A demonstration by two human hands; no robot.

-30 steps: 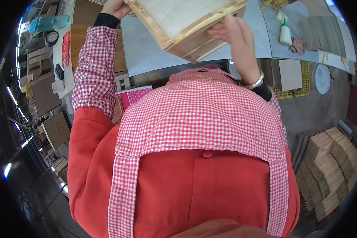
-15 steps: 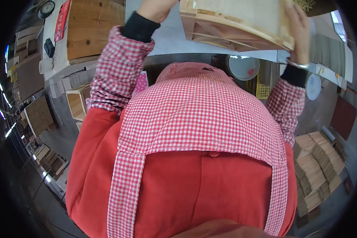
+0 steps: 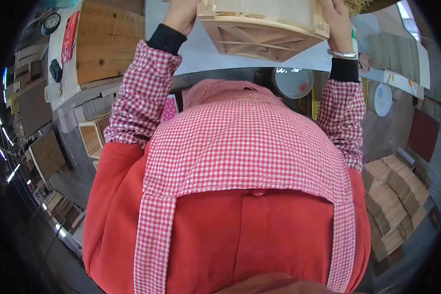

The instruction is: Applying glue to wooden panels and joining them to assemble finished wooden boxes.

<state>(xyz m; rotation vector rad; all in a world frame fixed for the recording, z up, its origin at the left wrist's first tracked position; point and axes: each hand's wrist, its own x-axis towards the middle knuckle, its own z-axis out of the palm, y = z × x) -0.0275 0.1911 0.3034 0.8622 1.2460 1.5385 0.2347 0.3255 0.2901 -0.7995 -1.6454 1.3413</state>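
Observation:
At the top of the picture a pale wooden box (image 3: 269, 35) is tilted so that its near side, with crossed diagonal slats, faces me. My left hand (image 3: 182, 15) is at its left end, closed against it, with the fingertips cut off by the picture's upper edge. On the opposite end my right hand (image 3: 340, 29), a metal bangle at the wrist, grips the box's side. Beneath the box lies the pale work surface (image 3: 186, 56).
A wooden board or crate (image 3: 110, 46) stands on the left, beside a red strip (image 3: 70, 36) and a round clock (image 3: 50, 23). Below the table edge is a round tub (image 3: 292, 82). Grey sheets (image 3: 402, 56) and stacked wooden pieces (image 3: 394, 201) are on the right.
The box has shifted left and turned so that its slatted side sits more level. My right hand has moved left with it; my left hand has moved slightly left.

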